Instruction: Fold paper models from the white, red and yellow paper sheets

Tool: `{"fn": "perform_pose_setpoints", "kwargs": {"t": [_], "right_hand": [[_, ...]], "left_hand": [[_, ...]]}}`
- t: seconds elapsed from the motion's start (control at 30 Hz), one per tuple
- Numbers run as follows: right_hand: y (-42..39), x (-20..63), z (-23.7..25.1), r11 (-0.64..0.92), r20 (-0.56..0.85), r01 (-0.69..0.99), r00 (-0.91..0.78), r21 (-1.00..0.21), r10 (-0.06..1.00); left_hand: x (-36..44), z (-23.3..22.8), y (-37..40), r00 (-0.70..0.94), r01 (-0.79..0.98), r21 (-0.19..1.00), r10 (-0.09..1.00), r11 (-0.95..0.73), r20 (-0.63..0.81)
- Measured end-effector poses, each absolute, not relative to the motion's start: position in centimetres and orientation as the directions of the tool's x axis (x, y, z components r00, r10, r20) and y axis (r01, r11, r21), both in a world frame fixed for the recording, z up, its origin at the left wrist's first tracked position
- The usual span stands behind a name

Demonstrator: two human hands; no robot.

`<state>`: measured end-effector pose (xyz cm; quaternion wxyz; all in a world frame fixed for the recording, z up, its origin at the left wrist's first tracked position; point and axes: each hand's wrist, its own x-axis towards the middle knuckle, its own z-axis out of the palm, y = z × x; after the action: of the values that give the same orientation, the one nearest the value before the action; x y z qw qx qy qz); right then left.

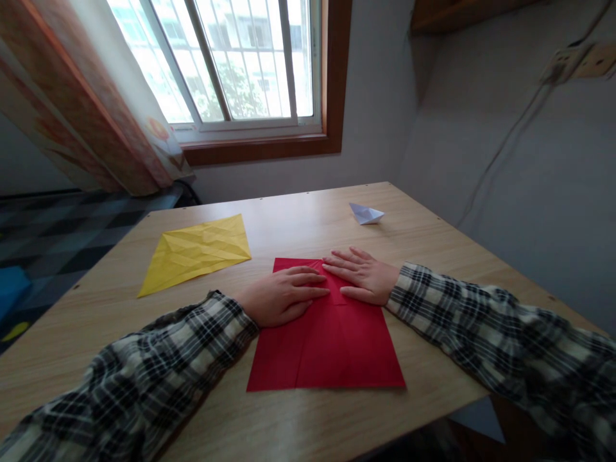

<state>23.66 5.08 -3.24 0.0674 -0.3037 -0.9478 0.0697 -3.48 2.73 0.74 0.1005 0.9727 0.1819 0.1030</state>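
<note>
A pale wooden table (235,423) spreads across the middle and bottom of the frame. A barred window (250,58) fills much of the upper middle, and an orange and white flowered curtain (86,96) hangs in the upper left. Two black and white plaid sleeves, the left (158,359) and the right (481,327), reach in from the lower left and the right side.

Between them, just below the centre of the frame, a red sheet of paper (332,353) lies flat on the table, with crease lines running down its lower part. A wrinkled yellow sheet (202,250) lies left of centre, apart from the red one.

The left hand (286,295) rests palm down over the red sheet's upper left part, its fingers stretched out toward the right. The right hand (363,276) lies palm down on the upper right part, fingers spread and pointing left. The fingertips of both come close together near the sheet's top; whether they touch cannot be told.

A small white paper boat (367,215) sits beyond the right hand, right of centre.
</note>
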Motion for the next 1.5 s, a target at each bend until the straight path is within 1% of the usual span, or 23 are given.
{"fn": "perform_pose_setpoints", "kwargs": {"t": [0.23,0.37,0.63,0.87,1.1,1.33,1.5], "right_hand": [[4.6,23.8,-3.4,0.782,0.113,0.617,-0.774,-0.081,0.623],[4.4,24.0,-3.6,0.774,0.097,0.630,-0.768,-0.066,0.633],[4.3,24.2,-4.1,0.759,0.134,0.649,-0.749,-0.053,0.649],[3.9,24.0,-3.4,0.740,0.080,0.672,-0.736,-0.036,0.672],[3.3,24.1,-2.6,0.708,0.026,0.706,-0.708,0.011,0.706],[3.0,23.9,-2.7,0.616,0.059,0.787,-0.618,0.040,0.784],[2.8,23.3,-2.5,0.548,0.059,0.835,-0.550,0.041,0.833]], "left_hand": [[-3.6,0.4,2.9,0.916,0.321,0.214,0.360,-0.922,0.176],[-3.5,0.5,2.8,0.917,0.328,0.205,0.363,-0.922,0.165],[-3.8,0.6,3.1,0.915,0.336,0.189,0.368,-0.923,0.169],[-4.6,0.1,4.1,0.899,0.345,0.183,0.380,-0.921,0.218],[-4.9,-0.1,4.4,0.875,0.421,0.137,0.441,-0.897,0.200],[-5.0,-0.3,4.8,0.816,0.517,0.133,0.534,-0.846,0.223],[-4.7,-0.4,4.7,0.781,0.563,0.129,0.577,-0.816,0.241]]}}
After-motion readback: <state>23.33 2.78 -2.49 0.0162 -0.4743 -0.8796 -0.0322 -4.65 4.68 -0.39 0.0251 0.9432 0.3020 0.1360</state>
